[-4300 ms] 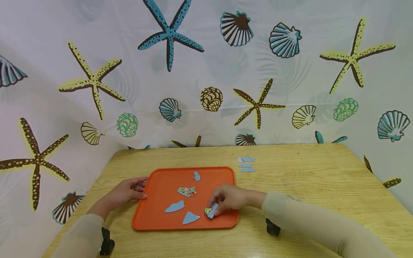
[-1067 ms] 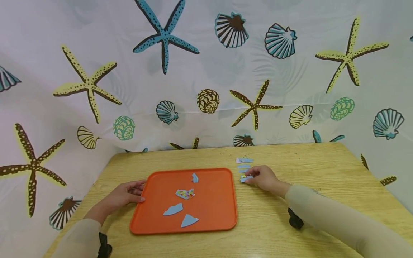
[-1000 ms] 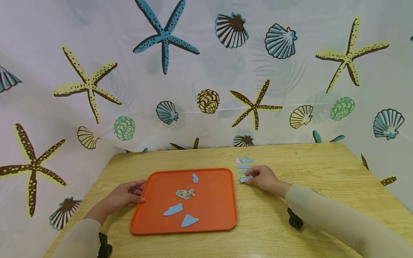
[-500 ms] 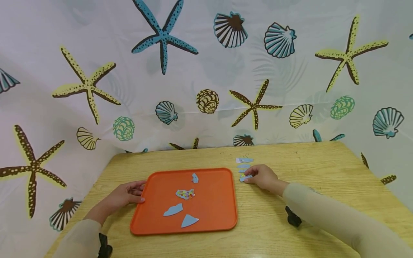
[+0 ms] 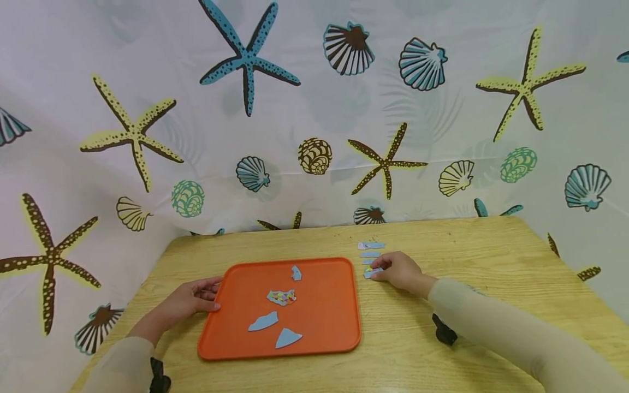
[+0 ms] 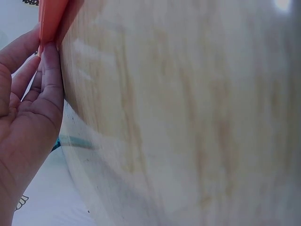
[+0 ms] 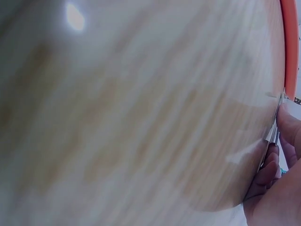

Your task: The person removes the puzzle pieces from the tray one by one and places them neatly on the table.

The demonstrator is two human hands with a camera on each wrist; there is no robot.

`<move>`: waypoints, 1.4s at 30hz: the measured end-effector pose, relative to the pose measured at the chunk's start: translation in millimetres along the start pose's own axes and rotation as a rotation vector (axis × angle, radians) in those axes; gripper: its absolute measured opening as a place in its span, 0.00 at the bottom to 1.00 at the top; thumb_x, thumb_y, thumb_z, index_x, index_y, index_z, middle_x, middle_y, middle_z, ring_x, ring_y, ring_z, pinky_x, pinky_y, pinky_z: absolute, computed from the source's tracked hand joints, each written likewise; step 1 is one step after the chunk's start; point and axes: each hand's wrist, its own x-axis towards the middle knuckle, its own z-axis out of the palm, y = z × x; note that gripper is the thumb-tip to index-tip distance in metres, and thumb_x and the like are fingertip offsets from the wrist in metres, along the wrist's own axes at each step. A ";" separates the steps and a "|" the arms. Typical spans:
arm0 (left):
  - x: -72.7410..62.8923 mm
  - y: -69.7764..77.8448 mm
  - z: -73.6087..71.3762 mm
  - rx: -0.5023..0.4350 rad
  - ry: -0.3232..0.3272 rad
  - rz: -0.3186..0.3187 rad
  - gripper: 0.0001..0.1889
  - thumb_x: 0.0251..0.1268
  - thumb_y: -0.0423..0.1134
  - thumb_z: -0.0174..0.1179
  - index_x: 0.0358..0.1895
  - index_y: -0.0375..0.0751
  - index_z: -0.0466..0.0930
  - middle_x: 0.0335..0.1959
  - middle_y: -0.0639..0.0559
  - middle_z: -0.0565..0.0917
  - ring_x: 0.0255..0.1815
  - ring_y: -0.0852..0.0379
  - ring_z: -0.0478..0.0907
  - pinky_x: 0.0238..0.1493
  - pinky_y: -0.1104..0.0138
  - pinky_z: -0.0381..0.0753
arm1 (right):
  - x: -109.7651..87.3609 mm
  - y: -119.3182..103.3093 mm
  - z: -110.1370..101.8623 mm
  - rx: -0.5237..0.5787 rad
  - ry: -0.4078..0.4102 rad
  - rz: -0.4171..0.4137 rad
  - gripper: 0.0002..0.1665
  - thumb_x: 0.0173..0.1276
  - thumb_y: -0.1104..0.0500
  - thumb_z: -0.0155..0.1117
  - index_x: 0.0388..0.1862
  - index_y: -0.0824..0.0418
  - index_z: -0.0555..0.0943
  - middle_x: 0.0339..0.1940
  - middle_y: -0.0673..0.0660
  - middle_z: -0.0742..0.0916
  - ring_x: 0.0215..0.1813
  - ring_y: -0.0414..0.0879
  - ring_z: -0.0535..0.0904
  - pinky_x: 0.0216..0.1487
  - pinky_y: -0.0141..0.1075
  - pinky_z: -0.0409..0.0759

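On the wooden table lies an orange tray [image 5: 324,316]. My left hand [image 5: 187,301] grips its left rim; in the left wrist view the thumb and fingers [image 6: 52,70] close on the tray's edge. To the right of the tray, my right hand [image 5: 402,273] pinches a torn light-blue paper piece [image 5: 368,275] with a yellow patch, held at the table top. The fingers partly cover it. Just beyond it lie light-blue paper strips [image 5: 371,245] in a column. In the right wrist view the right hand [image 7: 277,179] is low by the table, the piece barely visible.
On the tray rest a small blue scrap [image 5: 296,273], a multicoloured scrap [image 5: 282,297], a long blue scrap [image 5: 263,321] and a triangular blue scrap [image 5: 288,338]. A white cloth [image 5: 314,207] with starfish and shells hangs behind the table [image 5: 442,256].
Since the oldest frame, my right hand has carried the yellow-patched paper piece off the tray to the table below the strips. It has barely shifted lately. The left hand stays on the rim.
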 end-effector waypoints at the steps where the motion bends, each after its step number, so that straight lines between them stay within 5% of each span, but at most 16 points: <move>1: -0.1 -0.2 0.1 -0.007 0.004 -0.004 0.40 0.59 0.32 0.68 0.72 0.28 0.57 0.59 0.36 0.72 0.51 0.50 0.73 0.47 0.65 0.80 | -0.1 -0.2 0.2 -0.003 0.000 0.003 0.09 0.61 0.57 0.73 0.41 0.57 0.86 0.37 0.50 0.82 0.39 0.46 0.72 0.45 0.40 0.70; 18: -0.3 -0.6 0.2 -0.017 -0.008 0.002 0.41 0.59 0.32 0.68 0.73 0.27 0.56 0.59 0.36 0.72 0.51 0.50 0.73 0.47 0.64 0.80 | -3.4 -6.7 -0.3 -0.031 -0.001 0.025 0.09 0.62 0.57 0.72 0.41 0.55 0.86 0.41 0.50 0.83 0.43 0.47 0.74 0.52 0.44 0.71; 42: -0.6 -2.5 -0.3 -0.055 -0.025 0.021 0.41 0.60 0.30 0.67 0.73 0.26 0.54 0.59 0.35 0.71 0.51 0.51 0.73 0.46 0.63 0.80 | -5.0 -8.4 -0.7 -0.041 0.001 0.010 0.10 0.62 0.58 0.72 0.41 0.58 0.87 0.38 0.52 0.82 0.42 0.48 0.74 0.49 0.42 0.72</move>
